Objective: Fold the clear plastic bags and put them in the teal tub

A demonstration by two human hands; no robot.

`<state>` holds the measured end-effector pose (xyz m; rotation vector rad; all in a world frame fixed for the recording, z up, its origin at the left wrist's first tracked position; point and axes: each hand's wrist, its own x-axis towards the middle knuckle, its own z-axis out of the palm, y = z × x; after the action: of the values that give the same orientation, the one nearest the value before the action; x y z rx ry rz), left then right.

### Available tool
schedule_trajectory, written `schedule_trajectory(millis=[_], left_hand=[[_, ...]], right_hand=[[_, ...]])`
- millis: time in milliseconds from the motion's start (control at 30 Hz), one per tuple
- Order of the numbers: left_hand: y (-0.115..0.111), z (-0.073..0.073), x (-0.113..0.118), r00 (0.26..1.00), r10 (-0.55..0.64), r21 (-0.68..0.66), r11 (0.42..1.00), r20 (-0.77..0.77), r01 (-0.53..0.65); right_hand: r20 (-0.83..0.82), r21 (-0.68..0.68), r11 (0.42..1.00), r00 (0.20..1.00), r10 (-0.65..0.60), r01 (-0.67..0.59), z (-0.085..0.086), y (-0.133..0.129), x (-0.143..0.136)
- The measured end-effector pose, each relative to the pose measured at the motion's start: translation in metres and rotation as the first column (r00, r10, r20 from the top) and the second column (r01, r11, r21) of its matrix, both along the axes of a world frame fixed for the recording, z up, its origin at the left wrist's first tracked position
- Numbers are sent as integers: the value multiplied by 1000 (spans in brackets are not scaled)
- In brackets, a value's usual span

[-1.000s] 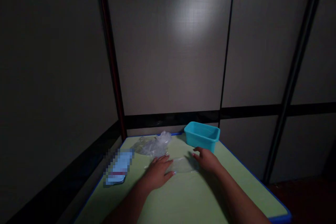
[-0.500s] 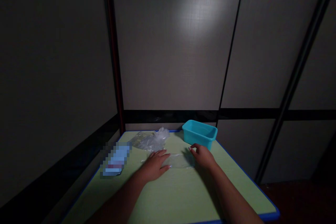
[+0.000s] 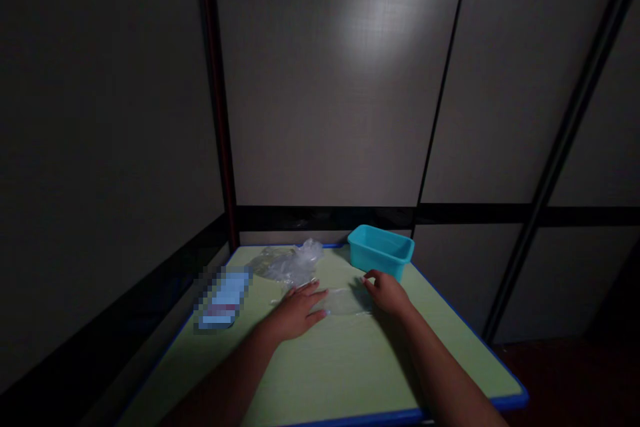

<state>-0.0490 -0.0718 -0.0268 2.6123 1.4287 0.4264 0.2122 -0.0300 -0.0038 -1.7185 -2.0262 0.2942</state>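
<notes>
A clear plastic bag (image 3: pixel 345 301) lies flat on the green table (image 3: pixel 320 367). My left hand (image 3: pixel 299 311) rests on its left part, palm down with the fingers spread. Over the bag's right end is my right hand (image 3: pixel 386 291), its thumb and forefinger curled close together; whether anything thin is between them is too small to make out. Just behind my left hand lies a crumpled heap of clear plastic (image 3: pixel 295 263).
A turquoise basket (image 3: pixel 380 252) stands at the back right of the table, just behind my right hand. A blurred-out bluish flat object (image 3: pixel 225 299) lies near the left edge. Dark panelled walls (image 3: pixel 325 113) rise behind and at the left.
The whole view has shifted slightly, with the table a little higher in it. Both hands keep nearly the same places over the bag.
</notes>
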Motion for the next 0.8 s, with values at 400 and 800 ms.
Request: schedule_trajectory(millis=[400, 800], left_hand=[[-2, 1, 1, 1000, 8, -55, 998, 2, -8], [-7, 6, 3, 1000, -21, -28, 999, 3, 21]], right_hand=[[19, -49, 999, 1000, -1, 2, 3, -3, -1], [28, -62, 998, 1000, 2, 0, 3, -4, -2]])
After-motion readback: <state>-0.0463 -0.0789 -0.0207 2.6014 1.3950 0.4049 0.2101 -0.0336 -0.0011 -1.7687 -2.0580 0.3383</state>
